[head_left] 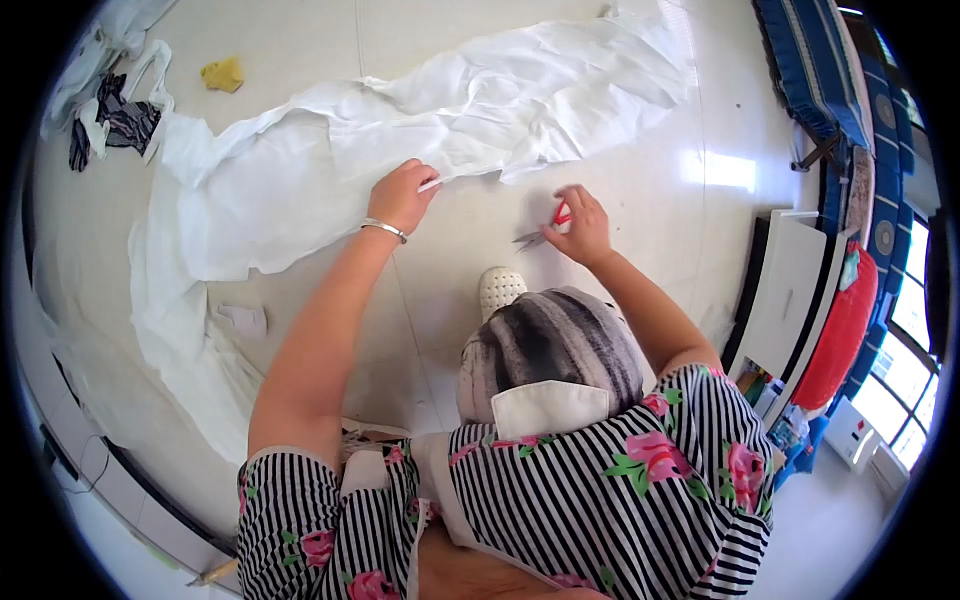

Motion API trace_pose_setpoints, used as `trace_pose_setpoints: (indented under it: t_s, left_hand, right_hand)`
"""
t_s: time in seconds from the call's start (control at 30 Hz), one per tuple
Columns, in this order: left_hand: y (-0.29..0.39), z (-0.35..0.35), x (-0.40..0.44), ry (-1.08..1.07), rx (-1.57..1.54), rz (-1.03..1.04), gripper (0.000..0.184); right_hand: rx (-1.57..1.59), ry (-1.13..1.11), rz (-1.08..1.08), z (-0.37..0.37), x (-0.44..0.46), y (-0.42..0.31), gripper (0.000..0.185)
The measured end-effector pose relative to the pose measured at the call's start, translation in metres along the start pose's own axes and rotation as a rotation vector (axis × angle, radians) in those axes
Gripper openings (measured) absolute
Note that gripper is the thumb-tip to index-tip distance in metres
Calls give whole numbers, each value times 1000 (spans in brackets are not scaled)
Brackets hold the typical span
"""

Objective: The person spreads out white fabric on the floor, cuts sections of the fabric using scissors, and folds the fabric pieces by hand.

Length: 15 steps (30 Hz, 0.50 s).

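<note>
A long sheet of thin white fabric (420,115) lies wrinkled across the floor. My left hand (402,195), with a silver bangle at the wrist, is closed on the near edge of that fabric, pinching it between thumb and fingers. To the right, apart from the cloth, my right hand (580,226) grips a pair of scissors (561,214) with red handles. The metal blades point left, toward the space below the fabric's edge, and look slightly parted. Part of the handles is hidden by my fingers.
A yellow cloth scrap (222,74) and a dark striped piece of cloth (128,115) lie at the upper left. A small pale scrap (243,319) rests near the fabric. At right stand a white cabinet (785,290) and a blue sofa (815,65). My shoe (500,290) is below my hands.
</note>
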<state>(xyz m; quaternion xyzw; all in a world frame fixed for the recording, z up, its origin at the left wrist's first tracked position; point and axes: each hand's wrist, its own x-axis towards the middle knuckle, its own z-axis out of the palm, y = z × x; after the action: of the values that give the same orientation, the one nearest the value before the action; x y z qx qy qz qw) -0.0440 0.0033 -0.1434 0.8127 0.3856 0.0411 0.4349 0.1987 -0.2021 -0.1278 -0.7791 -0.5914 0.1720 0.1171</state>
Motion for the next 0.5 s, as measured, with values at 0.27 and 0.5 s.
trace_pose_setpoints:
  t_s: [0.27, 0.5]
  left_hand:
    - [16, -50, -12, -128, -211, -124, 17]
    - [36, -47, 0, 54, -283, 34, 22]
  right_hand:
    - [34, 457, -44, 40, 92, -52, 28]
    - [642, 262, -236, -10, 96, -77, 14]
